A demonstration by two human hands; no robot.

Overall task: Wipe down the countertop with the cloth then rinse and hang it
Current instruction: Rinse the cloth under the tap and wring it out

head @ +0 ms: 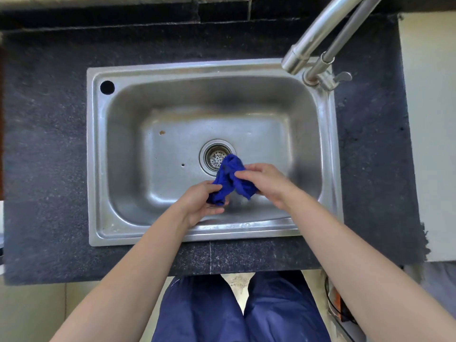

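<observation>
- The dark speckled stone countertop (49,144) fills most of the view. Its near edge runs just above the person's blue trousers (202,312).
- A stainless steel sink (95,169) is set into the middle of the countertop, its near rim close to the countertop's near edge.
- A steel faucet (318,35) rises from the sink's far right corner, with a small lever (344,76) at its base.
- The left hand (199,203) is over the near part of the basin, just inside the near rim. Its fingers are curled around the cloth's lower left end.
- The right hand (266,181) is just to the right of it, fingers closed in a pinch on the cloth's right fold.
- The blue cloth (230,178) is bunched between both hands, held over the basin. Its upper fold overlaps the near right edge of the drain.
- The drain strainer (214,156) sits in the middle of the basin floor.
- A round open hole (107,87) is in the sink rim's far left corner.
</observation>
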